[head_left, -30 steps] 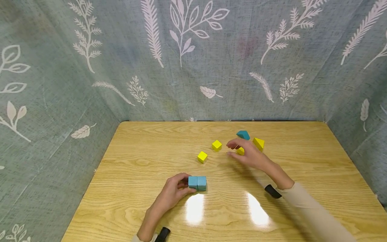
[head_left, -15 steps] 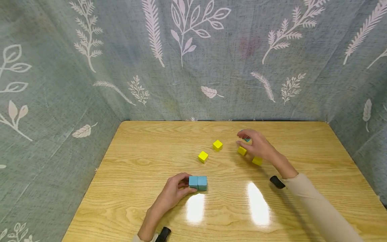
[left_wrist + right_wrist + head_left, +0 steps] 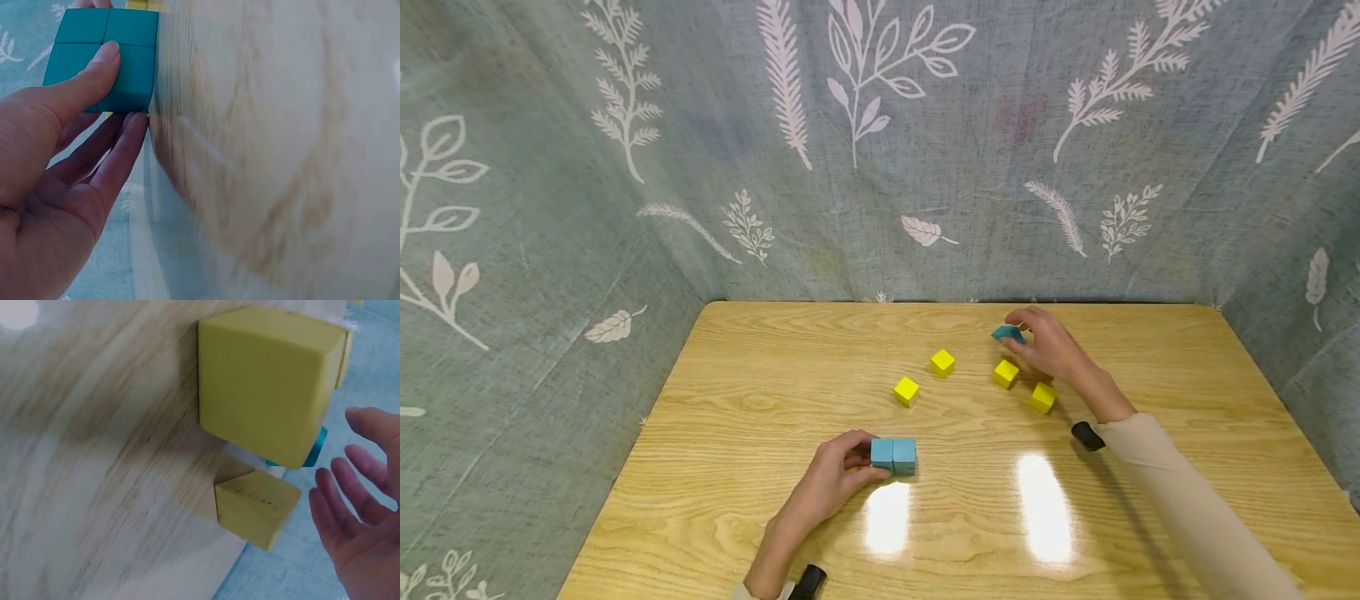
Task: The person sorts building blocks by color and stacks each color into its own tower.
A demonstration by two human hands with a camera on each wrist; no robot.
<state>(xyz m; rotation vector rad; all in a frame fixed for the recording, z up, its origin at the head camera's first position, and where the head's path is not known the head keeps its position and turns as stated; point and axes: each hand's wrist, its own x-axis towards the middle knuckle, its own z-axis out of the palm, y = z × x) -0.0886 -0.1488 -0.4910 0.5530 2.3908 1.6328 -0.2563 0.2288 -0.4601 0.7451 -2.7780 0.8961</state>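
My left hand (image 3: 831, 479) grips a small wall of teal cubes (image 3: 893, 456), two side by side on top in the head view. The left wrist view shows two rows of these cubes (image 3: 128, 78), thumb on their face and fingers beneath. At the back right, my right hand (image 3: 1051, 343) reaches around a teal wedge-like block (image 3: 1006, 334), thumb on the near side and fingers on the far side. In the right wrist view its fingers (image 3: 344, 512) are spread apart, and the teal block (image 3: 317, 449) shows partly behind a yellow cube (image 3: 262, 387).
Yellow cubes lie on the wooden table (image 3: 737, 467): one (image 3: 906, 391) left of centre, another (image 3: 942, 362) behind it, a third (image 3: 1005, 374) and a fourth (image 3: 1042, 398) by the right hand. A yellow angled block (image 3: 256, 509) shows in the right wrist view. Patterned cloth (image 3: 880, 208) hangs behind.
My right hand has moved right and back, from beside the yellow cubes to the teal wedge-like block. It now covers the yellow triangular block seen earlier. The left hand keeps its hold.
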